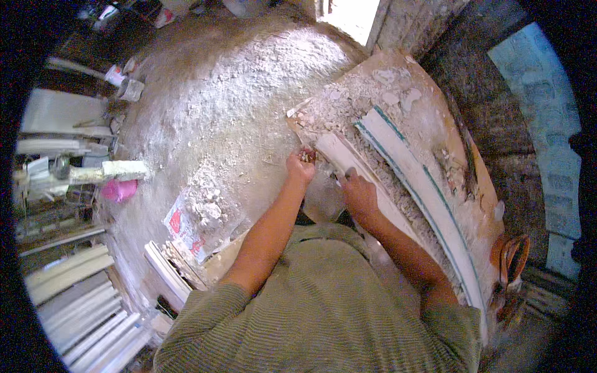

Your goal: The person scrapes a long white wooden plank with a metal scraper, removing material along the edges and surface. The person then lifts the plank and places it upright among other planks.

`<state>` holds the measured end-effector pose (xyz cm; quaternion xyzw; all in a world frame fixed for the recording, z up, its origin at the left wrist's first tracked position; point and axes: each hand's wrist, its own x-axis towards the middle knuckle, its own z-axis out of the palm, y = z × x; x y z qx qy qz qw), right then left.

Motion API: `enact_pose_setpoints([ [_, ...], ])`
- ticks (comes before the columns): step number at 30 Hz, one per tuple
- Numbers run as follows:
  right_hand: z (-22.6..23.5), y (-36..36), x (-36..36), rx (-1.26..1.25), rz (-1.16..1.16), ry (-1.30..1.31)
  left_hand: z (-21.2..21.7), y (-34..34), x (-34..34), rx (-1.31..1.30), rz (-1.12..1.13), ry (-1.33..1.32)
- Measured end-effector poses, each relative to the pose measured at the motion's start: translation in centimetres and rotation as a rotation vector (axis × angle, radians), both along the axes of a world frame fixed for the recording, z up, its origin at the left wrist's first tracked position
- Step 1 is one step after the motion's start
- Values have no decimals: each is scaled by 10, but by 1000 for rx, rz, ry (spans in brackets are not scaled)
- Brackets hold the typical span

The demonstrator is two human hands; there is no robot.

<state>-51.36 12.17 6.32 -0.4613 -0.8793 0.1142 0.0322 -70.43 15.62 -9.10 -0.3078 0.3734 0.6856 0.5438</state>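
My left hand [301, 166] is closed, its fingers curled near the end of a white plaster-like moulding strip [341, 155]. Small pale bits show at its fingertips, but I cannot make out what it holds. My right hand [359, 194] is closed beside the strip's near edge, and the thumb or a dark tip sticks up. A small pale edge shows by its fingers, too little to name. Right of that strip runs a longer curved white strip [423, 180] with green edges. Both strips lie on a brown board [463, 133] strewn with white crumbs.
White rubble [208, 202] lies on a printed sheet [180, 225] at left. Stacked white strips [87, 311] fill the lower left, with a pink bag [118, 189] above them. An orange-brown round object [515, 258] stands beside the board at right. Bright light enters through a doorway [351, 15].
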Motion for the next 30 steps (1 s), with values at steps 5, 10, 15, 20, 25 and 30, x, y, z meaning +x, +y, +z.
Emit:
enact_pose_setpoints([
  [5, -3, 32, -55, -119, -67, -122, -16, -9, -75, -27, -97, 9],
  [10, 52, 39, -36, -158, -178, -43, -47, -59, -238, -21, -51, 212],
  [15, 66, 51, -33, -70, -59, -88, -31, -182, -405, -311, 127, 600],
  [20, 56, 65, -51, 100, 119, -254, 15, -282, -433, -774, -127, 722],
  [25, 61, 72, -46, 45, 181, -195, -4, -302, -388, -782, -137, 493],
  [30, 59, 85, -51, 117, 275, -255, -37, -284, -327, -603, -217, 366],
])
